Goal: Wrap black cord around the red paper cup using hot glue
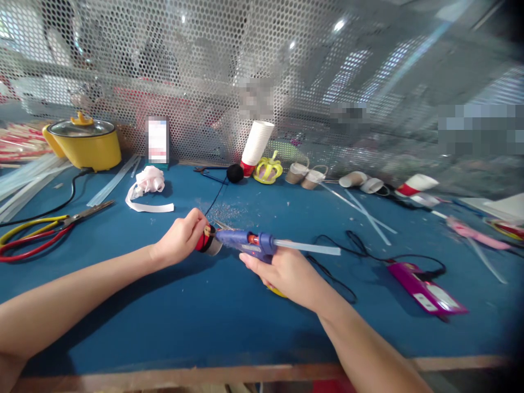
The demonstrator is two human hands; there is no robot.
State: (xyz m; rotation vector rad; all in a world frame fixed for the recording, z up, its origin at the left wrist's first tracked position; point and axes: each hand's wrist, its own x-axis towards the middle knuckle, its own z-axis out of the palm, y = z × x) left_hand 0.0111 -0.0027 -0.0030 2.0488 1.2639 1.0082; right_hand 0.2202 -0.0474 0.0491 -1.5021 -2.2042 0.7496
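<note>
My left hand (178, 239) pinches a small cup-like piece (213, 249) with red and black on its outside and a pale end. A black yarn strand (216, 198) runs from near it back to a black ball of yarn (234, 173). My right hand (290, 275) is wrapped around a blue glue gun (241, 239), its nozzle end close to the piece. A translucent glue stick (307, 246) juts from the gun's rear. Below my right hand shows a yellow curved edge (277, 291), mostly hidden.
Red-and-yellow-handled scissors (61, 224) and a white ribbon (150, 181) lie left. Behind stand a yellow electric pot (92, 147), stacked paper cups (257, 143) and a yellow basket-like piece (268, 170). At right are a purple box (426, 289), black cables (360, 248) and a pink tool (477, 234).
</note>
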